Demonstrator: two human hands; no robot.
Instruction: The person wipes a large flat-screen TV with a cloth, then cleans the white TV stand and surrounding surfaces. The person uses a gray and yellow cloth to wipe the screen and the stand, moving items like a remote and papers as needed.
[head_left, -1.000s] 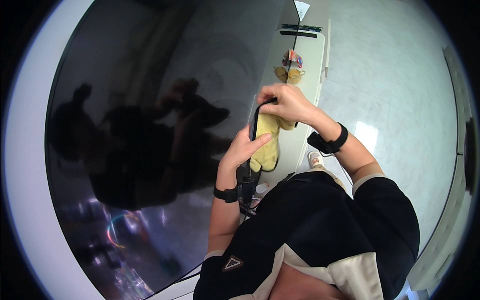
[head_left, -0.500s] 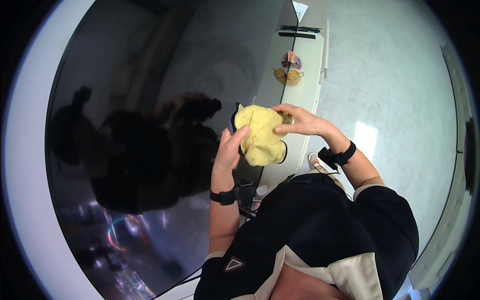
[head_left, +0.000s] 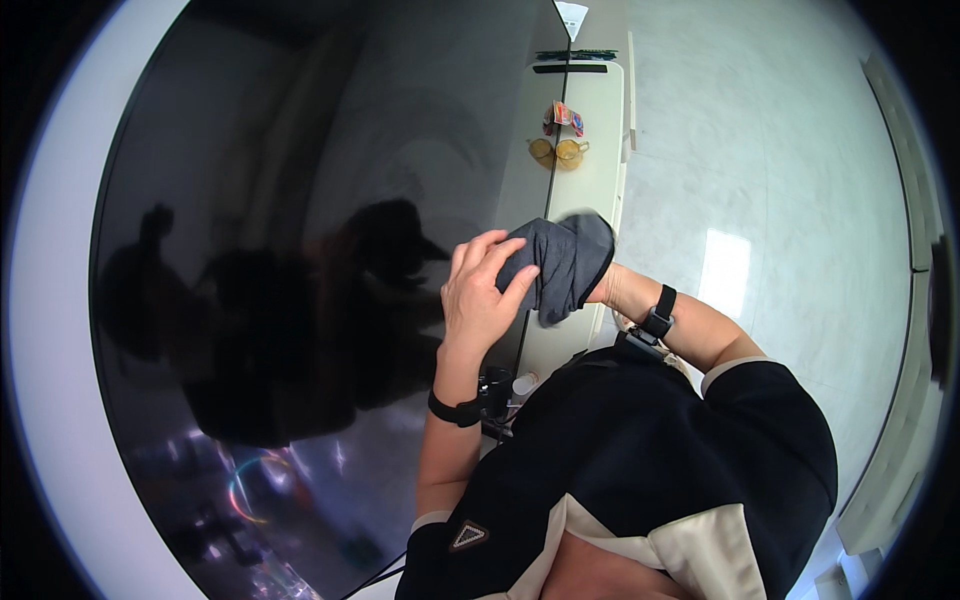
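In front of me, a dark grey cleaning cloth [head_left: 556, 262] with a black edging is bunched up beside the large black glossy screen. My left hand [head_left: 487, 290] is closed on its left end, with thumb and fingertips pressed to the fabric. The cloth drapes over my right hand [head_left: 599, 291], so only the heel of that hand and the wrist show; its fingers are hidden underneath. Each wrist wears a black strap with a small device. The yellow side of the cloth does not show.
The glossy screen [head_left: 400, 130] stands close on my left and mirrors me. Along its foot runs a pale cabinet top [head_left: 595, 190] bearing an amber glass mug [head_left: 570, 153], a small red packet [head_left: 567, 118] and a white cup [head_left: 524, 382]. Pale floor [head_left: 760, 170] lies to the right.
The cloth has turned from its yellow side to its dark grey side and now covers my right hand. My left hand has turned to show its back and moved slightly right.
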